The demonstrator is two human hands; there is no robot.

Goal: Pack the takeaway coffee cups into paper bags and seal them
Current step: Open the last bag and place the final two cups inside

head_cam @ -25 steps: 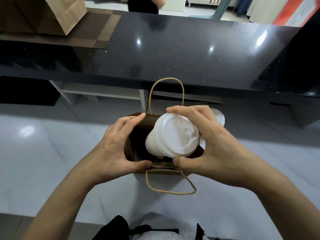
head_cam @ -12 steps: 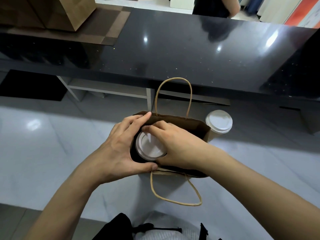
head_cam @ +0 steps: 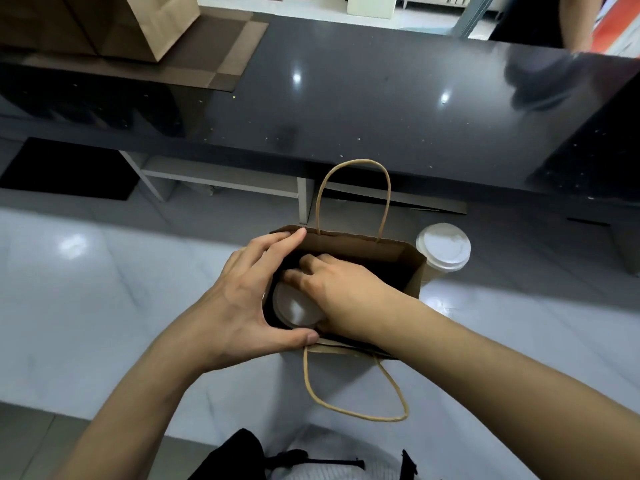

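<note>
Glossy pale floor (head_cam: 104,306) under you, w/ a dark speckled counter (head_cam: 381,98) running across the top of view; flat brown paper bags (head_cam: 138,29) are stacked at its far-left end.

Your left hand (head_cam: 242,306) wraps the left end of the open paper bag (head_cam: 412,271): fingers reach over the far rim, thumb lies along the near rim, so it's clamped on the bag mouth, holding it apart. Your right hand (head_cam: 343,299) is down inside the bag from the right, wrist crossing the near rim, fingers curled over the white lid of the cup (head_cam: 291,310). Cup sits upright in the left part of the bag, lid just below rim level. Whether the fingers grip the lid or only rest on it, can't tell.

Right part of the bag is dark, open room. Far handle (head_cam: 353,195) stands up toward the counter edge; near handle (head_cam: 353,393) flops on the floor toward you. Second cup (head_cam: 443,247), lidded, stands on the floor just beside the bag's right wall, approx touching it.

Another person (head_cam: 540,19) stands beyond the counter at top right. Dark clothing shows at the bottom edge.
</note>
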